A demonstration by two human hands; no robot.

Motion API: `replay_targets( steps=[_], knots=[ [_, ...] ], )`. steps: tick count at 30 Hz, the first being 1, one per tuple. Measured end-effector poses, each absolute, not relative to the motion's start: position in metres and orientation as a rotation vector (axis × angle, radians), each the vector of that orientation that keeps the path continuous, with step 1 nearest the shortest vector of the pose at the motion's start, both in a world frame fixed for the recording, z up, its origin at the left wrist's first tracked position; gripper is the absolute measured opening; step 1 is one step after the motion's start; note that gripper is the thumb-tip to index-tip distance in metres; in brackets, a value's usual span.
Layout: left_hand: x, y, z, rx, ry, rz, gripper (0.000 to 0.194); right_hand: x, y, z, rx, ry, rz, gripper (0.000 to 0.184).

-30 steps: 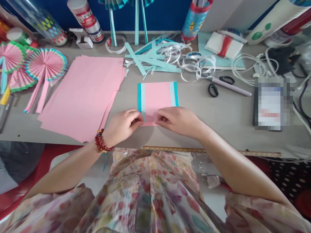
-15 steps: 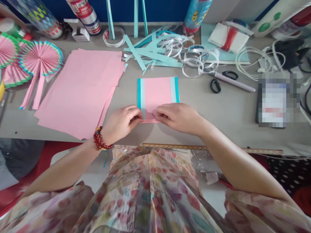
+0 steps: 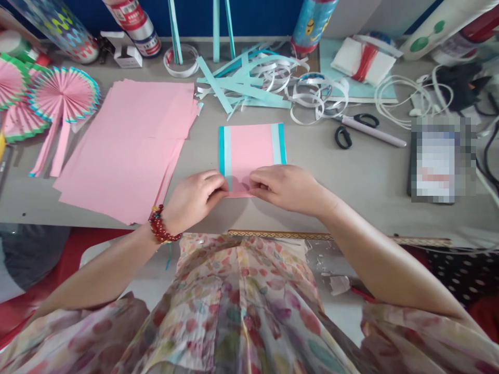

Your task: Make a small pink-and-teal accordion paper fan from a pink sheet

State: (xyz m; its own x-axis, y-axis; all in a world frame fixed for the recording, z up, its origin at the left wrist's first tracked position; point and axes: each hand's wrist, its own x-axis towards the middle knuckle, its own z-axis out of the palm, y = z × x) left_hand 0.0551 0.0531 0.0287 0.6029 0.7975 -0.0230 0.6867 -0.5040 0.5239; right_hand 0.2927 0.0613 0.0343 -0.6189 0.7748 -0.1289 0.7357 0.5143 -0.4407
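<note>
A pink sheet of paper with teal and pale blue bands along both sides lies flat on the desk in front of me. Its near edge is turned up in a narrow fold. My left hand pinches that fold at its left end, thumb and fingers pressed together. My right hand grips the same fold towards the right, its fingers curled over the edge and hiding the near right corner. A red bead bracelet is on my left wrist.
To the left lie a stack of pink paper and folded paper fans. Behind the sheet are pale blue strips and curled white ribbon. Scissors, a phone and white cables lie to the right.
The camera view has shifted slightly, so the desk appears a little higher. Both hands keep their pinch on the near fold, with hardly any visible movement along it.
</note>
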Motion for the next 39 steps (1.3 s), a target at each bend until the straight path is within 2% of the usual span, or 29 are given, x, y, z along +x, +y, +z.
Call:
replay_targets(
  steps=[39],
  knots=[
    [0.0529,0.0567,0.0275,2.397,1.119,0.277,0.014,0.2910,0.0601,0.0383,-1.326,-2.726,0.699,0.021]
  ],
)
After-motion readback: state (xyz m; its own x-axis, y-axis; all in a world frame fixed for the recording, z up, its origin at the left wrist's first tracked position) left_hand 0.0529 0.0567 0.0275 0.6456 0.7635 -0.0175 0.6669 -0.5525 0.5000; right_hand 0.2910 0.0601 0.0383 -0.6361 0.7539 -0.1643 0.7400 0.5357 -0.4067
